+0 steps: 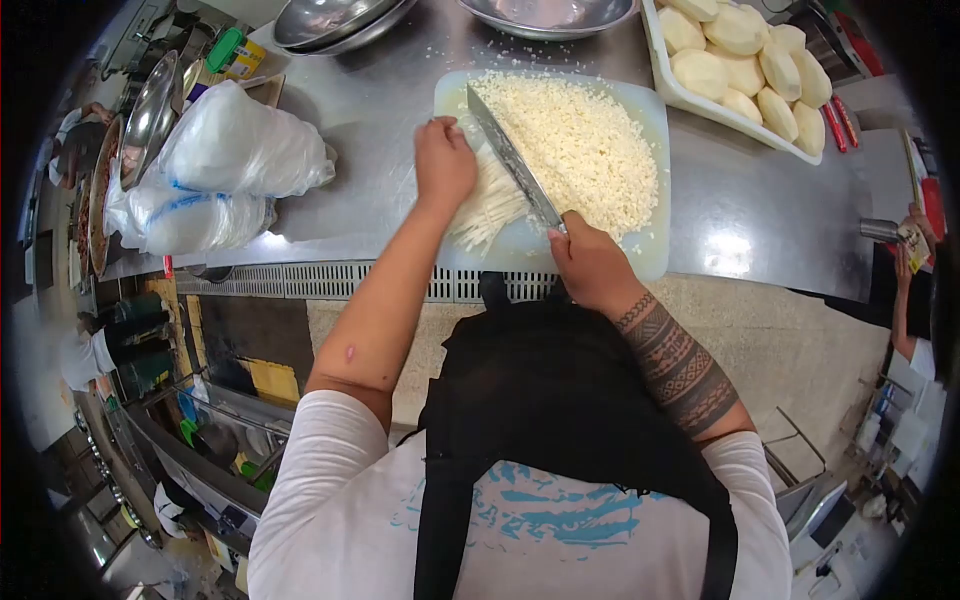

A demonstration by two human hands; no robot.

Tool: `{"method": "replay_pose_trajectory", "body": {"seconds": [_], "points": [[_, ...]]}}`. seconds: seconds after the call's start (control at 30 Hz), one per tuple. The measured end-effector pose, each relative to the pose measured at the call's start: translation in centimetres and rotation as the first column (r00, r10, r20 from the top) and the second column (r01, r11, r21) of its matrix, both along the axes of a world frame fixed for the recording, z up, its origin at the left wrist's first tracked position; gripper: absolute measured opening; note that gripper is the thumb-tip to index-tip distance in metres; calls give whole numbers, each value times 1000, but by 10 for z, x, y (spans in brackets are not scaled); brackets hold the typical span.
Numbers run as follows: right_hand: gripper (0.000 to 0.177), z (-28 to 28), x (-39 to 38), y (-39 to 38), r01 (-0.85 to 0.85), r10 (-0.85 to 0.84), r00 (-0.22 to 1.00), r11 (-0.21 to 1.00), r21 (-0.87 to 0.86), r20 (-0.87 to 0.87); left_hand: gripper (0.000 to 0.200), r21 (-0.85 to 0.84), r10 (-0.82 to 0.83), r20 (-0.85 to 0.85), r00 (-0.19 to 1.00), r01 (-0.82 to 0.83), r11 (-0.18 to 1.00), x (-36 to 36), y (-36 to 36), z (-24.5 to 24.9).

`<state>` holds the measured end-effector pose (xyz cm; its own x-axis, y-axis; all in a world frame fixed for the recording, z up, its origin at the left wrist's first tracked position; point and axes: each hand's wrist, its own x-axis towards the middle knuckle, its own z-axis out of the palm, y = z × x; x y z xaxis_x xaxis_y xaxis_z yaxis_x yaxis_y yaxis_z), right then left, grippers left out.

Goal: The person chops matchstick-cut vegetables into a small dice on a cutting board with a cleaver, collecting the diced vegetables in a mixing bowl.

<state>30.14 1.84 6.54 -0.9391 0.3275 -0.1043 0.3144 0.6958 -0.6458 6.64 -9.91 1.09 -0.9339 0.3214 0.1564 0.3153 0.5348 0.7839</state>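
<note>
My right hand is closed round the handle of a long knife, whose blade slants up and left over a pale cutting board. Right of the blade lies a large heap of finely chopped white pieces. Thin white strips lie to its left, near the front of the board. Above the board's left edge is my left hand, its fingers curled; what they hold, if anything, is hidden.
A white tray of peeled, pale round vegetables stands at the back right. Metal bowls sit at the back. Plastic-wrapped bundles lie on the left of the steel table. Other people are at the far sides.
</note>
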Motion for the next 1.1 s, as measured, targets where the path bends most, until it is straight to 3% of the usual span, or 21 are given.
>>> {"method": "replay_pose_trajectory", "body": {"seconds": [0.03, 0.07, 0.13, 0.17, 0.23, 0.27, 0.43, 0.53, 0.63, 0.67, 0.73, 0.83, 0.9, 0.97, 1.1], "points": [[26, -1, 2, -3, 10, -9, 1000, 1000, -28, 16, 24, -83, -7, -126, 992, -4, 997, -14, -7, -2], [26, -2, 4, -6, 5, -4, 1000, 999, -33, 22, 24, -89, -3, -120, 993, -8, 996, -26, -11, -5], [26, -1, 1, -7, -4, 5, 999, 999, -37, 35, 24, -176, -245, -47, 968, 234, 956, -45, -9, -8], [26, -3, 1, -6, -4, 6, 999, 999, -35, 36, 24, -173, -244, -46, 969, 233, 957, -45, -9, -12], [26, -6, 2, -4, -16, 16, 1000, 999, -44, 6, 23, -346, -457, -98, 884, 401, 848, -38, -10, -13], [26, -7, 2, -1, -19, 19, 1000, 999, -44, 6, 24, -358, -476, -91, 875, 418, 835, -29, -15, -15], [27, 3, -2, 6, -70, 82, 995, 983, -169, 63, 21, -221, -317, -83, 945, 293, 930, 31, -17, -16], [28, 0, -3, 4, -98, 104, 993, 988, -123, 47, 16, -285, -225, -254, 941, 150, 947, 51, -10, -25], [28, 11, -1, 7, -113, 115, 993, 993, -44, 38, 18, -390, -201, -268, 942, 85, 917, 56, -6, -26], [28, 19, 5, 6, -115, 116, 992, 992, -44, 41, 18, -389, -200, -265, 943, 85, 917, 57, -6, -25], [28, 57, 18, -3, -93, 96, 972, 995, -25, 213, 19, -439, -215, -217, 952, 101, 893, 54, -7, -24], [28, 70, 25, -10, -88, 100, 974, 994, -70, 201, 22, -452, -212, -218, 953, 95, 887, 55, -7, -25], [27, 21, 4, -2, -89, 94, 985, 995, -36, 146, 25, -429, -216, -221, 951, 104, 897, 55, -8, -26], [27, 13, -3, 1, -96, 95, 992, 995, 4, 83, 29, -403, -212, -233, 949, 105, 909, 54, -7, -26], [27, 63, 21, -15, -76, 80, 988, 996, -37, 135, 26, -411, -206, -200, 958, 109, 905, 54, -10, -29]]}}
